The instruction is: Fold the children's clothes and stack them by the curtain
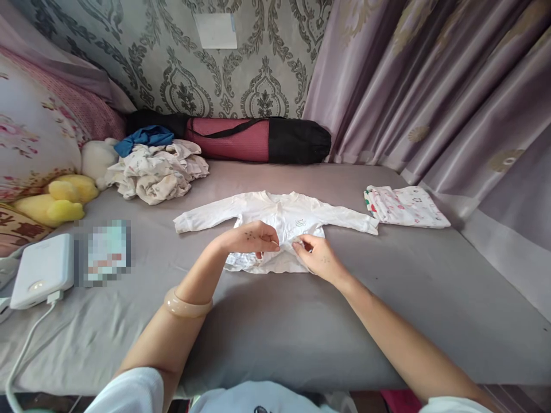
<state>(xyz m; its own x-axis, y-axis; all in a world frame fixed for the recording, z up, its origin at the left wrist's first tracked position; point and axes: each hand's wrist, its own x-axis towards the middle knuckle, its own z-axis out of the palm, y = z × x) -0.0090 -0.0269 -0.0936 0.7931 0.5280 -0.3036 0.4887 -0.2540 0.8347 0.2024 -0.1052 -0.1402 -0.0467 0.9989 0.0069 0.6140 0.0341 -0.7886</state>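
Observation:
A small white long-sleeved baby shirt (275, 212) lies spread on the grey sheet, its sleeves stretched out to both sides. Pinched fingers of my left hand (253, 238) hold the front of the shirt near its middle. Just across from it, my right hand (316, 255) grips the other side of the front opening between thumb and fingers. A little printed motif shows on the shirt's chest, above my right hand. Near my left hand, a patterned patch of cloth shows at the lower hem. The exact edges between my fingertips are partly hidden.
A crumpled clothes pile (157, 172) sits at the back left, and folded clothes (407, 206) lie at the right. Behind runs a rolled mat in a bag (232, 137). At left are a white power bank (45, 269) with a cable and a yellow plush toy (55, 201).

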